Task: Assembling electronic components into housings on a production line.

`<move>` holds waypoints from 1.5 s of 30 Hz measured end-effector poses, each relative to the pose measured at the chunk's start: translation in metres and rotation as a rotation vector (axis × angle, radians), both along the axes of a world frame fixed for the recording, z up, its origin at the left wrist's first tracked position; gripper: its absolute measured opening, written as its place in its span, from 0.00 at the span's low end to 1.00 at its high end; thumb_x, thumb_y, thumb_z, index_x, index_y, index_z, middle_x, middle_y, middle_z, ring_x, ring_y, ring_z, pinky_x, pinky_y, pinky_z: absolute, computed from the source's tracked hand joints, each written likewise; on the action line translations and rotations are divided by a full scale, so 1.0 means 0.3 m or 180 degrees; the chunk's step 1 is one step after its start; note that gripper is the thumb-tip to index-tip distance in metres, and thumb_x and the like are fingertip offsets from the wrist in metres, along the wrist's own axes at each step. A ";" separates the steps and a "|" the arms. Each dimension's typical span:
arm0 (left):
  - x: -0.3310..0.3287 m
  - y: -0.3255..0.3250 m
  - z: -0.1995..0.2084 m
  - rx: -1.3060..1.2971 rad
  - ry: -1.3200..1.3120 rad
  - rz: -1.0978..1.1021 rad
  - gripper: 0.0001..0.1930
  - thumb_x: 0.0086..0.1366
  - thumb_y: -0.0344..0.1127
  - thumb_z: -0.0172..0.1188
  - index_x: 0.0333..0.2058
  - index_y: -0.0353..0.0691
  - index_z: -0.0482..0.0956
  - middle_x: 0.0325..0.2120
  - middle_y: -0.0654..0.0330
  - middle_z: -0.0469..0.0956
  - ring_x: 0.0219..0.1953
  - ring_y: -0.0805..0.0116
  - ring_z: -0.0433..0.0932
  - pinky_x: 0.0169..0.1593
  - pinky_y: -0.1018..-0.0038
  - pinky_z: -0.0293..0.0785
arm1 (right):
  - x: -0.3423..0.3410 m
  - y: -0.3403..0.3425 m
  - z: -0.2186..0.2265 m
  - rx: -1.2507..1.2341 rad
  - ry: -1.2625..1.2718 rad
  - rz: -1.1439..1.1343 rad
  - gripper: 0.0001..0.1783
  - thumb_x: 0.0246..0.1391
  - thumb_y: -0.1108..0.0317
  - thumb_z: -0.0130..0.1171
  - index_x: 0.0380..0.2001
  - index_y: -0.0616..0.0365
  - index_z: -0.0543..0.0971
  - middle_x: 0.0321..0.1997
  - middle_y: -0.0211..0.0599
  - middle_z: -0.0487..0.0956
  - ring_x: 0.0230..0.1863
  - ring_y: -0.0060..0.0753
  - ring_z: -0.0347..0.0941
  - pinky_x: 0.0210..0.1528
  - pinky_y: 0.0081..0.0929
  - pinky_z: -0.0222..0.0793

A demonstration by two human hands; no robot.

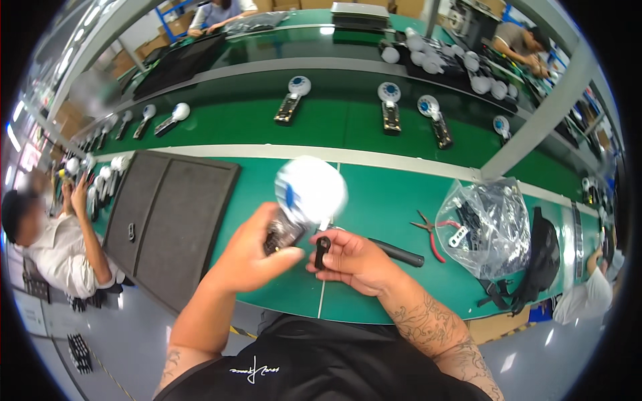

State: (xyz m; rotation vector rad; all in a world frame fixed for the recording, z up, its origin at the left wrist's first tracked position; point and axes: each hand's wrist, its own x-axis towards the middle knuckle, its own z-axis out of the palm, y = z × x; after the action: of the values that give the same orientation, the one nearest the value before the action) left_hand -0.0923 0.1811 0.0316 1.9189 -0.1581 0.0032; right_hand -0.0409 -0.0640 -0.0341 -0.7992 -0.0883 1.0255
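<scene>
My left hand (pixel 244 257) is closed around the dark lower part of a round-headed white unit (pixel 311 190) with a blue patch on its side. The head is blurred by motion and tilts up over the green bench. Close beside it, my right hand (pixel 358 260) pinches a small black oblong plastic part (pixel 322 252) with a hole near its top. The two held things are a short way apart. Behind my right fingers lies a black rod-shaped tool (pixel 400 252), partly covered by the hand.
Red-handled pliers (pixel 435 242) lie beside a clear plastic bag (pixel 478 230) of black parts; a black pouch (pixel 537 260) sits right of it. A dark tray (pixel 170 220) is at left. Similar units lie along the green conveyor (pixel 341 127). A grey post (pixel 535 127) rises at right. Co-workers sit around.
</scene>
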 end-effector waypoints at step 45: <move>-0.058 0.198 -0.090 -0.2788 0.0605 0.0195 0.41 0.63 0.18 0.50 0.74 0.41 0.48 0.47 0.50 0.75 0.41 0.65 0.76 0.37 0.73 0.77 | -0.065 0.206 0.349 -0.3342 -0.3842 -0.0943 0.19 0.53 0.76 0.68 0.50 0.61 0.82 0.43 0.41 0.84 0.36 0.39 0.77 0.41 0.30 0.74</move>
State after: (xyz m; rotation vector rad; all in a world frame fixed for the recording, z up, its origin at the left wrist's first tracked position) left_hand -0.1097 0.2405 0.0045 1.0408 0.0347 -0.0596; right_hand -0.0603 -0.0023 0.0705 -2.2408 -0.4626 0.1040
